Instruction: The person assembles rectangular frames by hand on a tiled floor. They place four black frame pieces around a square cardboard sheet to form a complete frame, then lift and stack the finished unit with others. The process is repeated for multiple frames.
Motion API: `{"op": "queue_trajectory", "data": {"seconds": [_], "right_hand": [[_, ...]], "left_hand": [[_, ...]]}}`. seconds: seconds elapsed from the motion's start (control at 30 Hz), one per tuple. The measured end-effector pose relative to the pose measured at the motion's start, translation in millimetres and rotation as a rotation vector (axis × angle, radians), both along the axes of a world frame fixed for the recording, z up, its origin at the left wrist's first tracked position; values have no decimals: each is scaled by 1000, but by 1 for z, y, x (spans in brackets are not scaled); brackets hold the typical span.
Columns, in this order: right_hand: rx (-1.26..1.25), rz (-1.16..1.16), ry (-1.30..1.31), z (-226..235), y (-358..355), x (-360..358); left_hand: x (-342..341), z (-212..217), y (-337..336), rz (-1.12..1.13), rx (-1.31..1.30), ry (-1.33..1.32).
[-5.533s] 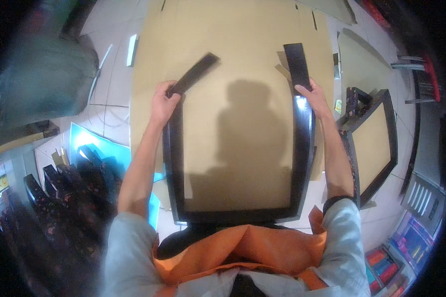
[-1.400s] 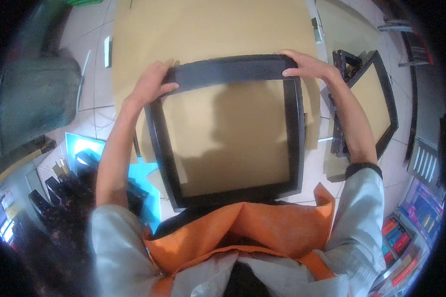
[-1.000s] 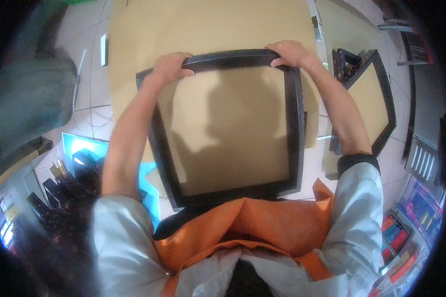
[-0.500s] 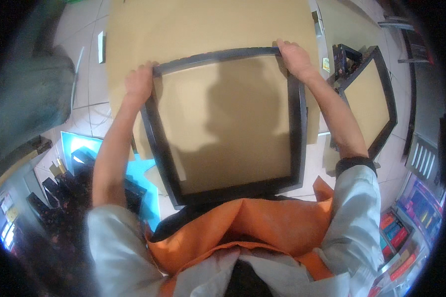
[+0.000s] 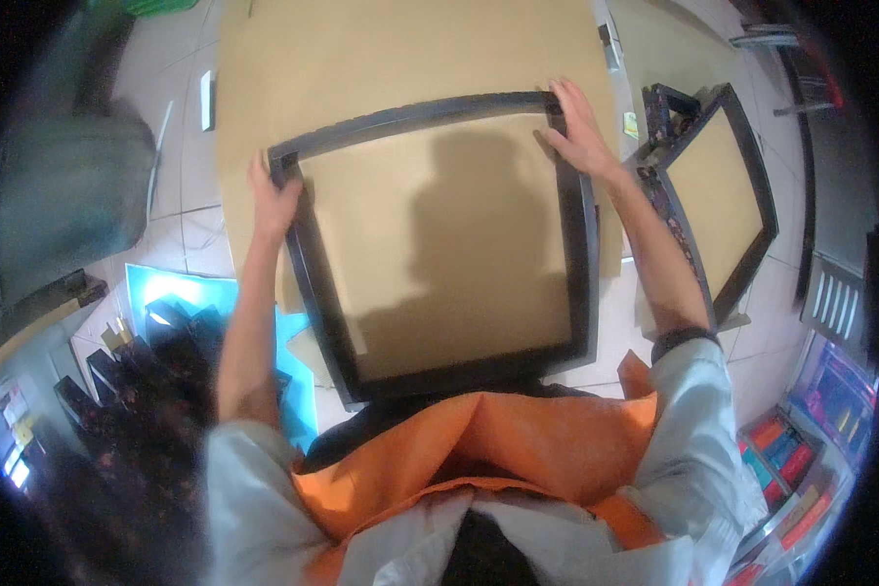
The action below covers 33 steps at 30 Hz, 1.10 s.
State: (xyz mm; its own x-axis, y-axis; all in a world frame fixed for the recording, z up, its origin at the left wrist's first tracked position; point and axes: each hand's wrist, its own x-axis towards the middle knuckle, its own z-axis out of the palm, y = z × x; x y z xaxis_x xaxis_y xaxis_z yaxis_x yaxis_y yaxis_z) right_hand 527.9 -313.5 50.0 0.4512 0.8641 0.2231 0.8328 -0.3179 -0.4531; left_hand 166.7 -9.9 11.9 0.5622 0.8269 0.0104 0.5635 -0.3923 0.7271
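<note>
A black rectangular frame [image 5: 469, 367] lies in front of me, its near edge close to my orange apron [image 5: 498, 430]. Beneath it is a large tan board [image 5: 400, 49], which shows through the opening with a shadow across it. At the far left corner, my left hand [image 5: 275, 197] grips the frame's side, thumb on the inner edge and fingers outside. My right hand [image 5: 582, 135] rests on the far right corner with fingers stretched and thumb spread apart toward the inner edge. The undersides of both hands are hidden.
Another black frame [image 5: 767, 210] with a tan panel lies at the right, beside a small dark frame-like piece [image 5: 670, 109]. Several dark bar-like pieces [image 5: 103, 376] stand at the lower left near a blue sheet [image 5: 298, 376]. Red packets [image 5: 786, 464] fill a container at the lower right.
My left hand has slid nearer along the left side, its thumb now inside the frame. My right hand has loosened and its thumb has spread. The frame has barely shifted.
</note>
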Motion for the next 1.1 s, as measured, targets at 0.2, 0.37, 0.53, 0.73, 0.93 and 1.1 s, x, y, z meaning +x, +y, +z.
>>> {"op": "queue_trajectory", "data": {"seconds": [0.2,0.37,0.53,0.73,0.93,1.1], "right_hand": [[-141,-499,653,43,-187,-142],[-184,-661,1176,9,-251,-219],[41,-764,1149,64,-218,-187],[703,-1085,1024,89,-288,-149],[1004,-1234,918,112,-353,-117],[1198,-1384,1052,84,-381,-78]], "left_hand": [[-146,40,-172,74,-539,53],[-215,26,-264,523,-1088,184],[-142,65,-226,256,-1013,-144],[1,110,-186,-202,-811,-296],[78,161,-199,-483,-771,-314],[37,120,-206,-343,-876,-186]]}}
